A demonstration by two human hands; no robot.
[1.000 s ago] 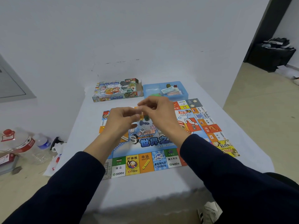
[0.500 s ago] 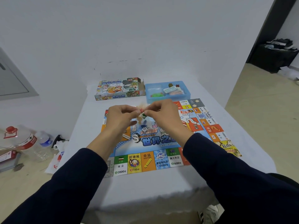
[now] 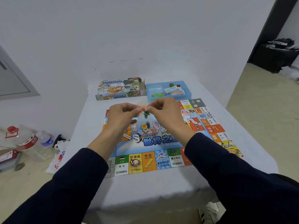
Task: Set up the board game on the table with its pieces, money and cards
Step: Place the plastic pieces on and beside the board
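Clear bag (image 3: 143, 118) between both grips (pinched)

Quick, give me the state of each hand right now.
Left hand: fingers pinching the clear bag of game pieces at its top.
Right hand: fingers pinching the same bag from the other side, above the board.

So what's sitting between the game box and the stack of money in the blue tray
In the head view, between the game box and the money stack lies the blue tray's left wall and a green piece.
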